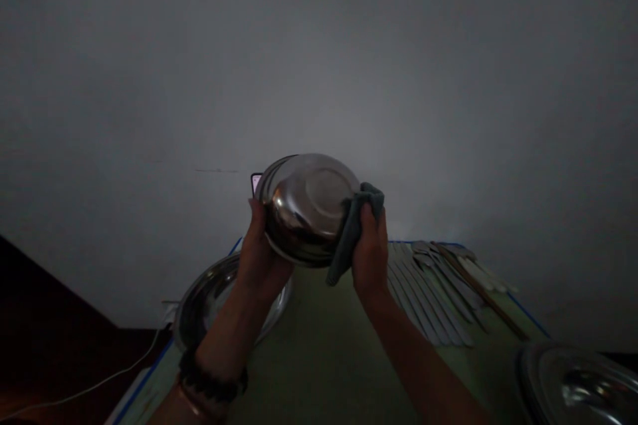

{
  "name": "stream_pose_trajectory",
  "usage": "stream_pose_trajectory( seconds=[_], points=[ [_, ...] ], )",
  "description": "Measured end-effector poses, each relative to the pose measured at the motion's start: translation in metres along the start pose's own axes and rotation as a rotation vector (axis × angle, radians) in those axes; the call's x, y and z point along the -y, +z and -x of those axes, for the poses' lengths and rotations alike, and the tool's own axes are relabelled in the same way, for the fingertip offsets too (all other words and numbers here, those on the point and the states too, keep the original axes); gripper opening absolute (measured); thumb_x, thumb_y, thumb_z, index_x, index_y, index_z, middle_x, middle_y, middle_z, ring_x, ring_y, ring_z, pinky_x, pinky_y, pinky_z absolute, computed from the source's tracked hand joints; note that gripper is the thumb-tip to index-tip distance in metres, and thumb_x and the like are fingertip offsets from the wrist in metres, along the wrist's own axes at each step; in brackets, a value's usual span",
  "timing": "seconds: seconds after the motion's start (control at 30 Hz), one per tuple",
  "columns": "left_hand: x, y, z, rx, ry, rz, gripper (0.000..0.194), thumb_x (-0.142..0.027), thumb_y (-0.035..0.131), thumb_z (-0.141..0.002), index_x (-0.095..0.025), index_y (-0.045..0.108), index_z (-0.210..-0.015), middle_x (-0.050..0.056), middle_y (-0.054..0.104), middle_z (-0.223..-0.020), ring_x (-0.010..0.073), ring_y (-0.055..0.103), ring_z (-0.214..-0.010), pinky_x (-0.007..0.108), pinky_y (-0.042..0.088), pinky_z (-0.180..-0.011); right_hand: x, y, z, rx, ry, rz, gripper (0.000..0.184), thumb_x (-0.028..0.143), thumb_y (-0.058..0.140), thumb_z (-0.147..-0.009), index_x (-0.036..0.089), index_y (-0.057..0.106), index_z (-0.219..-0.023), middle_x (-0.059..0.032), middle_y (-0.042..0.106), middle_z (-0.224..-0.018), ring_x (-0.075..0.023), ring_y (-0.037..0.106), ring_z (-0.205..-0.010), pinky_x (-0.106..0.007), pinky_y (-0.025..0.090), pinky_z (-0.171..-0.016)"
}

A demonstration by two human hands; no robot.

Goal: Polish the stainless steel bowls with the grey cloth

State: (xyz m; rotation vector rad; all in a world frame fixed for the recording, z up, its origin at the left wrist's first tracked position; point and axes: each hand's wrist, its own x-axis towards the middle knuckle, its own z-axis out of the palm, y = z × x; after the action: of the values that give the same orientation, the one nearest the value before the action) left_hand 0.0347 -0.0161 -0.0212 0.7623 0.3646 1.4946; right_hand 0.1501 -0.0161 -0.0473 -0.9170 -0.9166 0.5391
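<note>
A shiny metal bowl [309, 192] is held up above the table, tilted so that its rounded underside and base ring face me. My left hand [262, 249] grips the bowl's rim at the left, thumb on the near side. In my right hand [371, 249] is a bunched grey-green cloth [353, 229], pressed against the bowl's right side. Part of the cloth hangs down below the fingers. The inside of the bowl is turned away and hidden.
A large metal basin [204, 305] stands at the left of the green tabletop [314, 358]. Rows of cutlery [423, 292] lie on the right, with a stack of metal dishes [578, 378] at the near right corner. A phone [256, 180] shows behind the bowl; a white cable [100, 386] runs at lower left.
</note>
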Motion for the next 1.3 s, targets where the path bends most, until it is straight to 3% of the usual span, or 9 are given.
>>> stream_pose_trajectory(
  seconds=[0.2, 0.33, 0.43, 0.6, 0.7, 0.8, 0.97, 1.17, 1.3],
  points=[
    [0.019, 0.004, 0.006, 0.046, -0.030, 0.011, 0.041, -0.048, 0.051, -0.087, -0.018, 0.066, -0.111, 0.008, 0.071, -0.109, 0.0239, 0.057, -0.115, 0.037, 0.043, -0.100, -0.012, -0.007, -0.017, -0.066, 0.175, -0.015, 0.052, 0.059, 0.042, -0.081, 0.019, 0.056, -0.111, -0.0070, 0.062, -0.109, -0.0229, 0.057, -0.105, -0.043, 0.041, -0.093],
    [0.025, 0.004, 0.010, 0.048, -0.078, -0.149, 0.032, -0.045, 0.061, -0.081, -0.017, 0.072, -0.088, 0.007, 0.074, -0.082, 0.0202, 0.068, -0.086, 0.029, 0.052, -0.078, -0.011, -0.028, -0.040, -0.123, 0.174, 0.067, 0.051, 0.059, 0.043, -0.080, 0.017, 0.063, -0.100, -0.0068, 0.065, -0.103, -0.0245, 0.057, -0.104, -0.043, 0.040, -0.092],
    [0.021, 0.004, 0.015, 0.042, -0.074, -0.391, 0.037, -0.051, 0.062, -0.077, -0.016, 0.070, -0.069, 0.003, 0.068, -0.061, 0.0136, 0.061, -0.058, 0.023, 0.047, -0.055, -0.007, -0.035, -0.045, -0.143, 0.134, 0.161, 0.050, 0.058, 0.040, -0.082, 0.018, 0.065, -0.097, -0.0069, 0.066, -0.099, -0.0256, 0.057, -0.102, -0.044, 0.039, -0.092],
    [0.005, 0.005, 0.021, 0.068, 0.047, -0.782, 0.049, -0.063, 0.063, -0.068, -0.017, 0.061, -0.052, -0.002, 0.054, -0.046, 0.0086, 0.043, -0.043, 0.022, 0.032, -0.043, 0.001, -0.031, -0.035, -0.109, -0.106, 0.336, 0.051, 0.057, 0.031, -0.086, 0.019, 0.064, -0.092, -0.0073, 0.065, -0.086, -0.0264, 0.059, -0.093, -0.048, 0.040, -0.089],
    [-0.001, 0.006, 0.022, 0.087, 0.052, -0.873, 0.057, -0.071, 0.057, -0.065, -0.018, 0.054, -0.047, -0.002, 0.048, -0.043, 0.0085, 0.038, -0.042, 0.022, 0.028, -0.041, 0.013, -0.027, -0.024, -0.030, -0.326, 0.354, 0.041, 0.046, 0.031, -0.090, 0.020, 0.062, -0.098, -0.0079, 0.065, -0.097, -0.0247, 0.058, -0.100, -0.047, 0.040, -0.092],
    [-0.002, 0.010, 0.022, 0.096, -0.011, -0.864, 0.063, -0.079, 0.048, -0.065, -0.018, 0.050, -0.046, -0.002, 0.047, -0.043, 0.0088, 0.038, -0.041, 0.023, 0.026, -0.040, 0.025, -0.022, -0.011, 0.080, -0.486, 0.356, 0.033, 0.037, 0.040, -0.090, 0.021, 0.057, -0.113, -0.0089, 0.061, -0.117, -0.0233, 0.054, -0.113, -0.047, 0.038, -0.098],
    [-0.004, 0.010, 0.021, 0.028, -0.060, -0.866, 0.063, -0.074, 0.043, -0.074, -0.019, 0.048, -0.043, -0.002, 0.046, -0.041, 0.0087, 0.035, -0.039, 0.024, 0.024, -0.038, 0.028, -0.010, 0.010, 0.168, -0.630, 0.483, 0.033, 0.028, 0.044, -0.088, 0.017, 0.054, -0.118, -0.0125, 0.055, -0.129, -0.0231, 0.047, -0.123, -0.050, 0.037, -0.103],
    [-0.004, 0.005, 0.015, -0.075, -0.029, -0.723, 0.054, -0.063, 0.052, -0.077, -0.016, 0.062, -0.054, 0.002, 0.060, -0.050, 0.0111, 0.048, -0.048, 0.022, 0.038, -0.047, 0.019, -0.001, 0.027, 0.348, -0.854, 0.627, 0.045, 0.025, 0.045, -0.085, 0.015, 0.047, -0.129, -0.0108, 0.052, -0.135, -0.0243, 0.035, -0.134, -0.053, 0.025, -0.112],
    [-0.007, 0.007, 0.011, -0.153, -0.092, -0.602, 0.045, -0.057, 0.064, -0.071, -0.014, 0.064, -0.057, 0.001, 0.060, -0.048, 0.0109, 0.052, -0.047, 0.022, 0.043, -0.050, 0.015, -0.010, 0.026, 0.439, -0.825, 0.581, 0.045, 0.020, 0.043, -0.087, 0.018, 0.045, -0.131, -0.0086, 0.053, -0.135, -0.0217, 0.037, -0.133, -0.050, 0.032, -0.110]
  ],
)
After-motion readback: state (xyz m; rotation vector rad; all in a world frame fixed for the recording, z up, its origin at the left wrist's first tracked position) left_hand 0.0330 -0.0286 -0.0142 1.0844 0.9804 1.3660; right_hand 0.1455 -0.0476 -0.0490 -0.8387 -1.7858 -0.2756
